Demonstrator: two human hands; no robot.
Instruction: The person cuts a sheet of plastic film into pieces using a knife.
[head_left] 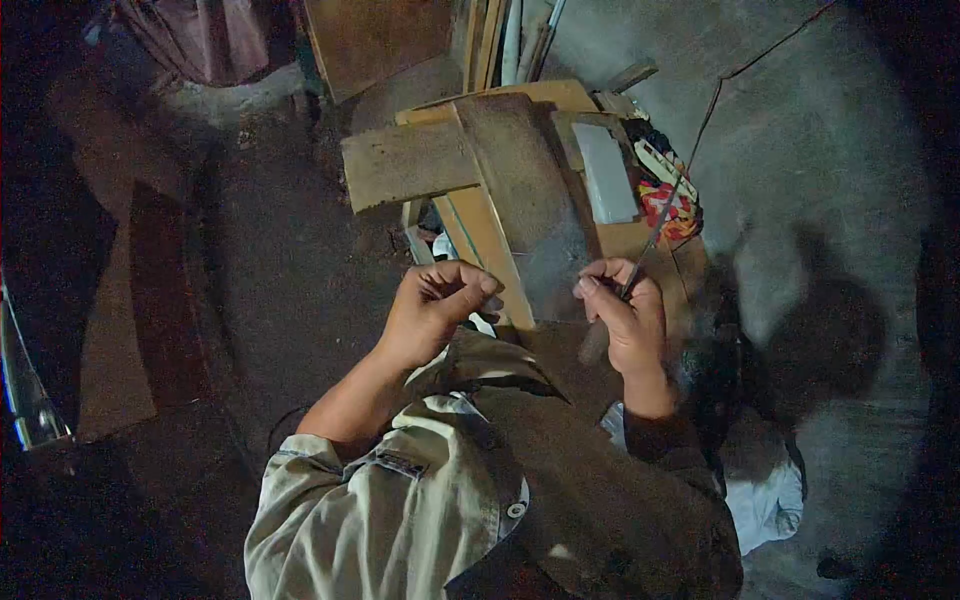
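My left hand (437,310) is raised in front of my shirt, its fingers curled and the thumb pressed to the index finger. What it pinches, if anything, is too small to name. To its right and apart from it, my right hand (625,308) is closed around a thin dark rod (659,225), which slants up and to the right. Beyond the hands lie a brown board (515,170), a shorter plank (410,163) and a white flat object (605,175).
Red and yellow patterned cloth (668,210) lies at the right end of the boards. A dark cord (715,95) runs along the grey wall (820,150). Poles (510,45) stand at the back. White cloth (765,508) is at the lower right.
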